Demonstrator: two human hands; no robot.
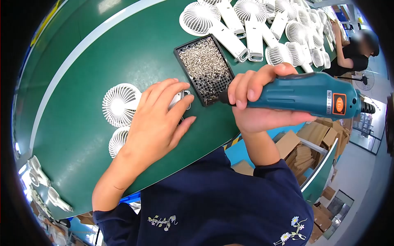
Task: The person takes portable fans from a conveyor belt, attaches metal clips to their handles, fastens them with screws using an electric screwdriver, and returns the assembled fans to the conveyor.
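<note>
My right hand (258,96) is wrapped round a teal electric screwdriver (301,96), which lies level with its cord end to the right. Its dark tip end is over the edge of a black tray (193,84) of small metal screws (205,59). My left hand (158,117) lies over the handle of a white handheld fan (121,104), its fingers curled about the handle, whose looped end shows past the fingertips. A second white fan (119,141) lies just below, mostly hidden by my left hand and wrist.
Many white handheld fans (199,18) are heaped at the table's upper right. A few more fans (57,199) lie at the lower left of the green table (82,135). Another person (355,55) sits at the far right. Cardboard (312,135) is stacked below the table edge.
</note>
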